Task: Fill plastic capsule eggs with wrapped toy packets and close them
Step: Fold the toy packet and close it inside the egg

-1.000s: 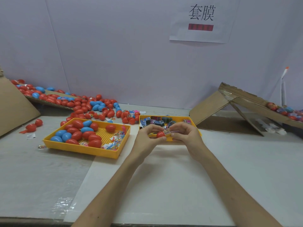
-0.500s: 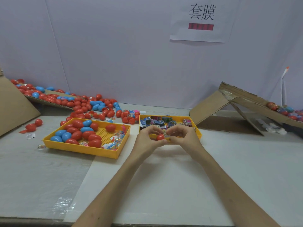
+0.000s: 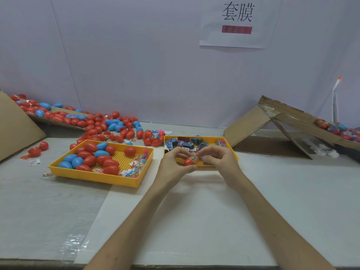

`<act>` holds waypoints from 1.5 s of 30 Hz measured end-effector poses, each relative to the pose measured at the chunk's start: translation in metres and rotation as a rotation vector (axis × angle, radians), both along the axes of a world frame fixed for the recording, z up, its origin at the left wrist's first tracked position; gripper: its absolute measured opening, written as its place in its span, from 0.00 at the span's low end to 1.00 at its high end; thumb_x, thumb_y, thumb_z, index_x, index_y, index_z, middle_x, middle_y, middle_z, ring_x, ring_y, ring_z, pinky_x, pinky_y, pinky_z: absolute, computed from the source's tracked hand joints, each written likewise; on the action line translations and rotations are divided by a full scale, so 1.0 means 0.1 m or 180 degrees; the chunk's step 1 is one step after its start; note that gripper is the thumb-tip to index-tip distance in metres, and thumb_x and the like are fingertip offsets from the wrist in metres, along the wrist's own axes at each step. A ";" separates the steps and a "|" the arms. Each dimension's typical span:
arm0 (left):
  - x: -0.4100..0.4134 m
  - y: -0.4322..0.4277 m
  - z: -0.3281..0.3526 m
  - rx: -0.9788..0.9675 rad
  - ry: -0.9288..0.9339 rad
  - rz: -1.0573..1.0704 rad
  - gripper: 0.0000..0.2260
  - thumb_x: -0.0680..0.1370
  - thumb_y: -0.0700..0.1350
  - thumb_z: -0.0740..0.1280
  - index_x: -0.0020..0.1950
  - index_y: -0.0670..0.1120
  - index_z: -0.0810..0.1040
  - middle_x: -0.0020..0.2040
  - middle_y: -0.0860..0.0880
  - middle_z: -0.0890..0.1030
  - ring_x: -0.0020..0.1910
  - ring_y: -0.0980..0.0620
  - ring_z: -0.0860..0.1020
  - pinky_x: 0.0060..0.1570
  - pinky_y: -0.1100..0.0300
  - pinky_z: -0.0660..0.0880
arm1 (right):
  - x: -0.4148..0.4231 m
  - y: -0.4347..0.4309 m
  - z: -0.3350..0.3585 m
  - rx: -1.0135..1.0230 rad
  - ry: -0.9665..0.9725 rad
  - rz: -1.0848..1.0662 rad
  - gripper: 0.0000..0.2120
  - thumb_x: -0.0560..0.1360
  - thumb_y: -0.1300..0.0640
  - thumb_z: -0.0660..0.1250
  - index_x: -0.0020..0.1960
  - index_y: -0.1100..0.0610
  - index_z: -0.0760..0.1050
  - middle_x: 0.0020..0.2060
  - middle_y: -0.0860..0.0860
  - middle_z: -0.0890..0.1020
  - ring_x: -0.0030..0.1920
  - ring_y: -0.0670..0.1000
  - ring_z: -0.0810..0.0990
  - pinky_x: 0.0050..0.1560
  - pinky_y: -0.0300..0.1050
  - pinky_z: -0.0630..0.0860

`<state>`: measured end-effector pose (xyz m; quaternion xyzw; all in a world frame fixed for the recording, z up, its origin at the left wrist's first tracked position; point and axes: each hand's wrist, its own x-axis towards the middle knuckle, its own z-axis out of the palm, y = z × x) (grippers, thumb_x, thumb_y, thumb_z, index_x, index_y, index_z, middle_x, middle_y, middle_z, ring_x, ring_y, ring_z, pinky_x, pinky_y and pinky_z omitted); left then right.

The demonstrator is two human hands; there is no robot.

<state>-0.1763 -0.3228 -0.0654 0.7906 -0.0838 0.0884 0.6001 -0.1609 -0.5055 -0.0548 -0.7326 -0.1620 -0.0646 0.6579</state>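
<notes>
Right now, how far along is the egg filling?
Closed eggs in the left tray may be done. The left grip holds a red egg half while the right grip pushes a packet into it. Packets in the right tray and loose eggs behind remain.

Red egg half (image 3: 188,162): pinched in the left hand (image 3: 173,162), raised over the near rim of the right yellow tray (image 3: 232,152). A striped wrapped packet (image 3: 194,158) sits at its open end, partly out, pinched by the right hand (image 3: 218,157). Whole red and blue eggs (image 3: 91,157) lie loose in the left yellow tray (image 3: 93,175); more eggs are heaped (image 3: 109,126) on the table behind it. The spare packets (image 3: 185,143) are piled in the right tray.
</notes>
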 end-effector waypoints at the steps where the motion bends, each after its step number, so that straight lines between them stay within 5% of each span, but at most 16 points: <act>1: 0.00 0.00 0.00 0.0006 -0.0022 0.0027 0.15 0.69 0.42 0.81 0.49 0.53 0.80 0.48 0.54 0.82 0.47 0.54 0.83 0.47 0.61 0.82 | 0.00 0.00 0.00 0.0003 -0.0014 0.0016 0.10 0.75 0.72 0.69 0.45 0.59 0.84 0.44 0.53 0.87 0.47 0.51 0.85 0.49 0.45 0.80; 10: -0.02 -0.01 0.01 0.0094 -0.0094 0.0056 0.14 0.70 0.43 0.80 0.51 0.52 0.80 0.48 0.54 0.83 0.46 0.56 0.83 0.43 0.66 0.81 | -0.02 0.02 -0.01 -0.0539 -0.0332 -0.0054 0.07 0.74 0.64 0.75 0.45 0.53 0.85 0.43 0.47 0.87 0.45 0.47 0.86 0.45 0.39 0.80; 18: -0.03 -0.01 0.02 -0.0018 -0.0201 0.0042 0.10 0.73 0.44 0.78 0.52 0.49 0.82 0.49 0.52 0.84 0.48 0.56 0.83 0.49 0.63 0.81 | 0.01 0.03 -0.05 -0.0913 -0.0565 -0.0342 0.05 0.73 0.61 0.76 0.43 0.52 0.84 0.45 0.49 0.84 0.46 0.49 0.84 0.47 0.47 0.79; 28: -0.02 0.01 0.02 0.0269 -0.0402 0.0181 0.08 0.74 0.42 0.77 0.52 0.46 0.85 0.48 0.51 0.85 0.50 0.56 0.83 0.51 0.60 0.81 | -0.02 0.08 -0.06 -0.1198 -0.0818 -0.0397 0.09 0.73 0.62 0.76 0.41 0.48 0.82 0.44 0.46 0.80 0.42 0.42 0.79 0.40 0.35 0.72; 45: -0.04 0.01 0.02 0.0441 -0.0373 0.0317 0.10 0.71 0.45 0.80 0.50 0.51 0.82 0.46 0.52 0.84 0.43 0.56 0.83 0.47 0.61 0.82 | -0.06 0.14 -0.06 -0.1256 -0.1136 -0.0486 0.10 0.72 0.64 0.76 0.42 0.50 0.82 0.40 0.46 0.80 0.41 0.44 0.79 0.40 0.36 0.74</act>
